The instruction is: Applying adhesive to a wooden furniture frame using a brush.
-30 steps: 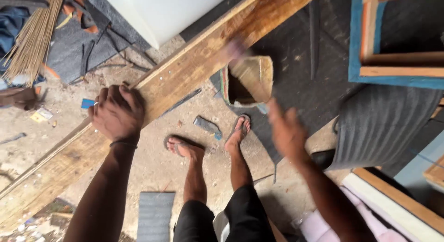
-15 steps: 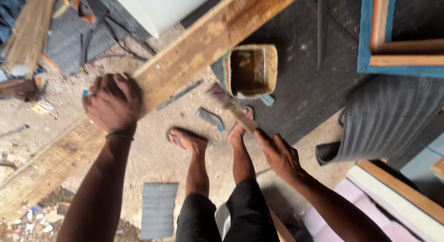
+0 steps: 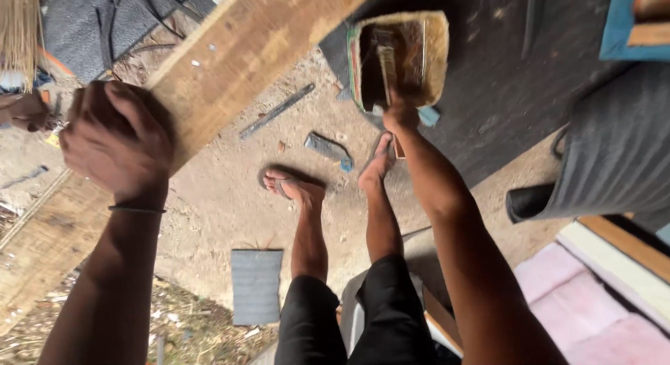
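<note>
**Plank pressed down by one hand, brush gripped in the other at a tin**

A long wooden plank [image 3: 251, 51] is seen running on a slant from the lower left to the top of the view, raised above the sandy ground [image 3: 209, 211]. The left hand [image 3: 118, 138] is laid on the plank's near face, palm down with the fingers curled over its surface; the grip is closed against the wood, though how far the fingers wrap the far edge cannot be told. A thin dark band is worn at that wrist.

The right hand [image 3: 400, 117] is stretched forward and clenched around the handle of a brush [image 3: 387, 65], whose head is held inside an open, crusted rectangular tin [image 3: 436, 51] standing on the ground just past the feet. The tin's walls are caked in a pale yellowish coat.

Two feet in dark sandals [image 3: 286, 185] are planted on the sand between plank and tin. A flat metal file [image 3: 277, 111] lies near the plank, a small dark scrap [image 3: 328, 147] beside it, and a ribbed grey sheet piece [image 3: 255, 286] is seen lower down. A grey corrugated sheet [image 3: 614, 149] is at the right.
</note>
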